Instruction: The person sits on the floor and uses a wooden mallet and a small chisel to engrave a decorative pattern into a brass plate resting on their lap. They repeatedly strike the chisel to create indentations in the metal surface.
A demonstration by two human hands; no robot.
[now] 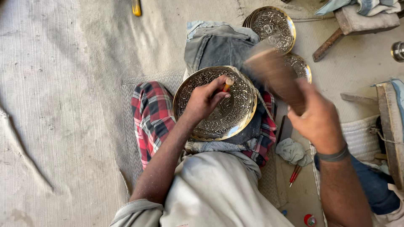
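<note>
A round engraved brass plate rests on folded denim across my lap. My left hand lies on the plate and grips a small wooden-topped chisel, held upright against the engraved surface. My right hand is raised to the right of the plate and grips a wooden mallet, which is blurred by motion above the plate's right edge. A dark band circles my right wrist.
A stack of engraved plates lies beyond my lap, with another plate partly hidden by the mallet. A crumpled cloth and red-handled tools sit by my right knee. A wooden block stands at the right edge.
</note>
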